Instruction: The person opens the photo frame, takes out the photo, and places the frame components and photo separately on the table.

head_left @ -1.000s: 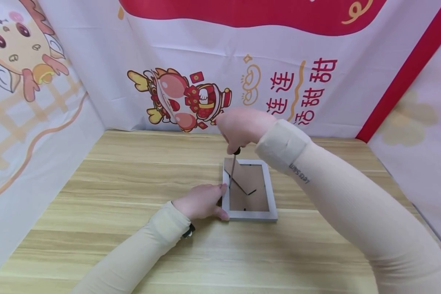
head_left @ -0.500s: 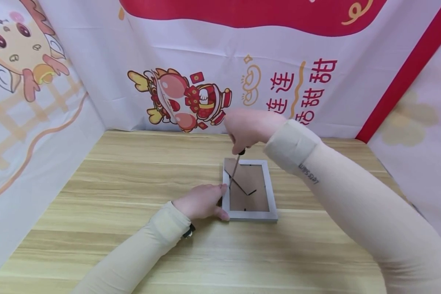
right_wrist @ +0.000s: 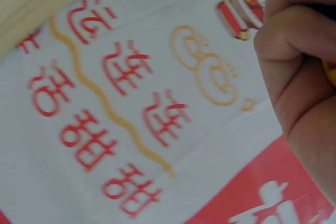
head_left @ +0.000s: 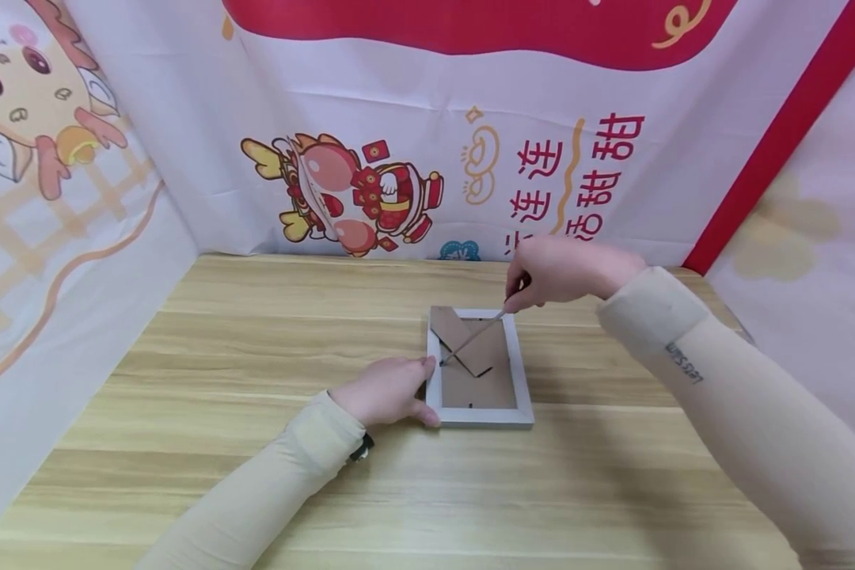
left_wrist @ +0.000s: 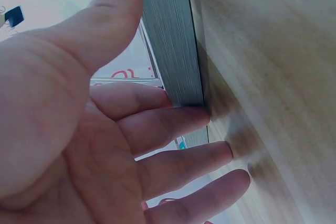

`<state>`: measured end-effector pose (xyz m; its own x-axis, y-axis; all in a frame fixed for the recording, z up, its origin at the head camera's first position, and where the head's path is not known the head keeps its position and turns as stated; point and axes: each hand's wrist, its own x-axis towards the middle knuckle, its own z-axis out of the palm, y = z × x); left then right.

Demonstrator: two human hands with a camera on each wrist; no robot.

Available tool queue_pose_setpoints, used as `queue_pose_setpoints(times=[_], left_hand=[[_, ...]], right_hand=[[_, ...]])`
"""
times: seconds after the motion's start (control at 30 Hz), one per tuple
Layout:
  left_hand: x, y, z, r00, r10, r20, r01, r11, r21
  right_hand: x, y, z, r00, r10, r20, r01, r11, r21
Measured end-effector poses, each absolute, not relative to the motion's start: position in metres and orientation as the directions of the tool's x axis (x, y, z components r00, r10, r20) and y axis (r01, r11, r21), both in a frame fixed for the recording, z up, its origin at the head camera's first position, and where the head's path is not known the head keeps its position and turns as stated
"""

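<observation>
A silver-grey picture frame (head_left: pixel 521 380) lies back-up on the table, its brown backing board (head_left: pixel 495 352) showing. Small dark tabs sit along the inner edge. My left hand (head_left: pixel 383 389) steadies the frame's left side, thumb near the front corner. In the left wrist view, fairly straight fingers (left_wrist: pixel 163 127) touch the frame's side (left_wrist: pixel 176 40). My right hand (head_left: pixel 559 269) grips a screwdriver (head_left: pixel 480 331) beyond the frame's far right corner. Its thin shaft slants down left, the tip by the tab at the left inner edge. The curled fingers mostly hide its handle.
A brown stand leg (head_left: pixel 447 321) with a dark edge lies across the backing board. The wood-grain table (head_left: pixel 271 332) spreads around the frame. A printed white curtain (head_left: pixel 399 103) hangs behind the table, with more cloth at both sides.
My right hand has swung right and slightly lower, tilting the screwdriver from steep to a low slant. Its tip stays near the left inner edge. The left hand keeps its place on the frame.
</observation>
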<state>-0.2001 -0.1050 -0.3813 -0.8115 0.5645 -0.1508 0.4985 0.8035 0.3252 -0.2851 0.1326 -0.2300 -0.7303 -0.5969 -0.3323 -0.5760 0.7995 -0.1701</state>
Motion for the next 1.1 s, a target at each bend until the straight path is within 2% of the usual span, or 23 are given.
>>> queue_pose_setpoints(times=[0.27, 0.43, 0.57, 0.93, 1.1], left_hand=[[-0.201, -0.105, -0.383, -0.809, 0.57, -0.144, 0.508, 0.801, 0.316], [-0.201, -0.105, -0.384, -0.808, 0.571, -0.143, 0.509, 0.8, 0.317], [-0.201, -0.105, -0.383, -0.809, 0.57, -0.147, 0.508, 0.802, 0.313], [-0.202, -0.106, -0.384, -0.816, 0.56, -0.144, 0.491, 0.802, 0.341], [-0.204, -0.106, -0.385, -0.817, 0.554, -0.159, 0.49, 0.813, 0.316]], right_hand=[[-0.292, 0.155, -0.248, -0.708, -0.651, -0.274, -0.591, 0.759, -0.274], [-0.294, 0.152, -0.248, -0.719, -0.646, -0.258, -0.582, 0.762, -0.285], [-0.291, 0.137, -0.239, -0.726, -0.636, -0.263, -0.595, 0.772, -0.223], [-0.274, 0.078, -0.203, -0.768, -0.513, -0.384, -0.556, 0.831, 0.002], [-0.27, 0.06, -0.196, -0.771, -0.484, -0.414, -0.547, 0.836, 0.043]])
